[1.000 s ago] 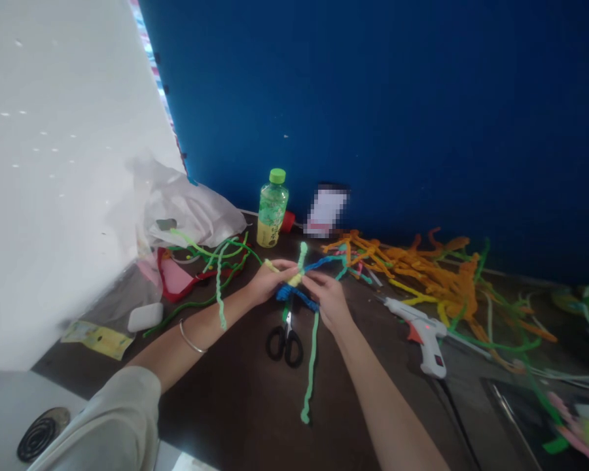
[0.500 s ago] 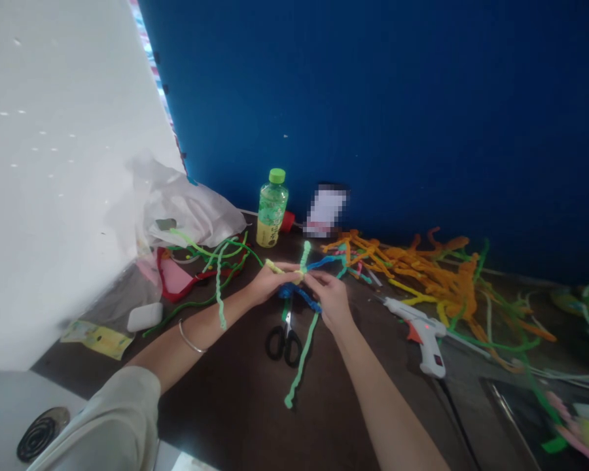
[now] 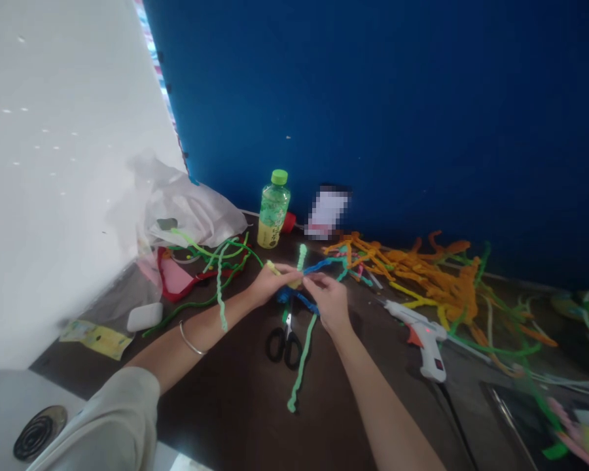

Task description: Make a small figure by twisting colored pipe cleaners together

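My left hand (image 3: 273, 282) and my right hand (image 3: 330, 299) meet at the middle of the table, fingertips pinched together on a yellow fuzzy stem (image 3: 273, 267) whose end pokes out above my left hand. A light green twisted stem (image 3: 302, 257) stands up just behind the fingertips. Blue twisted stems (image 3: 319, 265) lie behind and below the hands. Under them, black-handled scissors (image 3: 285, 345) lie with the blades pointing away. Another light green twisted stem (image 3: 302, 369) runs toward me beside the scissors. The exact grip is partly hidden by the fingers.
A green-capped bottle (image 3: 273, 212) stands behind the hands, next to a blurred phone-like screen (image 3: 328, 212). Orange stems (image 3: 422, 275) and a white glue gun (image 3: 425, 337) lie right. On the left are a plastic bag (image 3: 196, 209), green stems, and a white case (image 3: 144, 317).
The light green stem at my fingertips has shifted slightly left and down. My right fingertips have moved a little, still close against the left ones.
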### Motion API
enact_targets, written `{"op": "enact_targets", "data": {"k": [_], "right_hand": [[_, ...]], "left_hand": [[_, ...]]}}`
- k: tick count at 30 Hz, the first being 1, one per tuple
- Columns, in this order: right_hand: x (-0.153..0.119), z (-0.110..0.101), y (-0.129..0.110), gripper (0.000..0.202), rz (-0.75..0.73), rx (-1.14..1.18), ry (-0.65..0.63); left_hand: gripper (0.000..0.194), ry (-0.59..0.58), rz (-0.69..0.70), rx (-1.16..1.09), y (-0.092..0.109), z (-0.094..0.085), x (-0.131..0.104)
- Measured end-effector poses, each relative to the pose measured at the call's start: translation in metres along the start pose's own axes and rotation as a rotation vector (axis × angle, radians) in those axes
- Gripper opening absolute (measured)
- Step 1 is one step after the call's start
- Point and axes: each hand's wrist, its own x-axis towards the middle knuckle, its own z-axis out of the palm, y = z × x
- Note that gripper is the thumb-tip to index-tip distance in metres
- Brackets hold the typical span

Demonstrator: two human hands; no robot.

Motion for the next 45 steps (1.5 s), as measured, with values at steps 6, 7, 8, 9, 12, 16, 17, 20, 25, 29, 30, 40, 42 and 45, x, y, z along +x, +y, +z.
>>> {"op": "enact_targets", "data": {"k": [6, 7, 8, 9, 12, 16, 17, 20, 25, 29, 30, 40, 42, 45], "right_hand": [[-0.004, 0.002, -0.009, 0.014, -0.118, -0.130, 0.015], [-0.005, 0.002, -0.011, 0.014, -0.124, -0.138, 0.014], [-0.005, 0.002, -0.013, 0.014, -0.128, -0.142, 0.009], [-0.006, 0.002, -0.014, 0.014, -0.132, -0.142, 0.002], [-0.007, 0.003, -0.015, 0.016, -0.154, -0.135, -0.038], [-0.009, 0.002, -0.009, 0.015, -0.243, -0.212, -0.064], [-0.009, 0.002, -0.007, 0.014, -0.278, -0.254, -0.057], [-0.008, 0.001, 0.002, 0.013, -0.384, -0.407, -0.019], [-0.007, -0.002, 0.006, 0.013, -0.448, -0.538, 0.018], [-0.007, -0.002, 0.003, 0.014, -0.434, -0.540, 0.036], [-0.008, -0.002, 0.002, 0.014, -0.434, -0.547, 0.036], [-0.011, 0.000, -0.001, 0.014, -0.369, -0.399, 0.016], [-0.011, 0.001, -0.001, 0.014, -0.326, -0.337, 0.010], [-0.011, 0.002, 0.000, 0.015, -0.295, -0.312, -0.011]], "left_hand": [[0.025, 0.097, -0.024, 0.007, -0.001, 0.001, 0.002], [0.025, 0.084, -0.030, 0.010, 0.000, 0.001, 0.002], [0.024, 0.063, -0.036, 0.012, 0.001, 0.000, 0.002], [0.024, 0.035, -0.041, 0.010, 0.002, 0.000, 0.001], [0.025, -0.040, -0.058, -0.012, 0.003, -0.002, 0.001], [0.023, -0.074, -0.077, -0.025, 0.004, -0.004, 0.001], [0.023, -0.083, -0.069, -0.022, 0.004, -0.005, 0.000], [0.023, -0.126, -0.080, -0.034, 0.004, -0.005, 0.000], [0.024, -0.083, -0.190, -0.129, 0.005, -0.002, 0.001], [0.026, 0.011, -0.199, -0.179, 0.005, 0.000, 0.002], [0.026, 0.024, -0.192, -0.169, 0.005, 0.000, 0.001], [0.031, -0.067, -0.131, -0.057, 0.005, -0.002, 0.000], [0.031, -0.091, -0.105, -0.038, 0.004, -0.002, 0.001], [0.031, -0.111, -0.098, -0.026, 0.003, -0.003, 0.001]]}}
